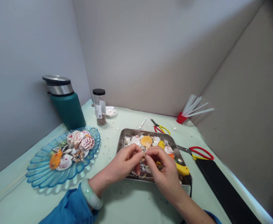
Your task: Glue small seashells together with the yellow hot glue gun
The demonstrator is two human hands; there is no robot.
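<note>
Both my hands meet over the front of a metal tray (121, 139), fingertips nearly touching. The thumb and fingers of my left hand (127, 158) are pinched together, and so are those of my right hand (161, 165). Whatever small thing lies between the fingertips is too small to make out. Beneath them the tray holds many seashells, among them an orange scallop shell (146, 141) and a white shell (135, 140). A yellow-handled tool (182, 169) with a black cord rests at the tray's right side, partly hidden by my right hand.
A blue scalloped plate (39, 174) of shells stands at left, before a green bottle (68, 109). Behind are a black-lidded jar (101, 107) and small scissors (161, 128). At right lie red-handled scissors (201, 152), a long black object (222, 189) and a red cup (181, 118) of translucent sticks.
</note>
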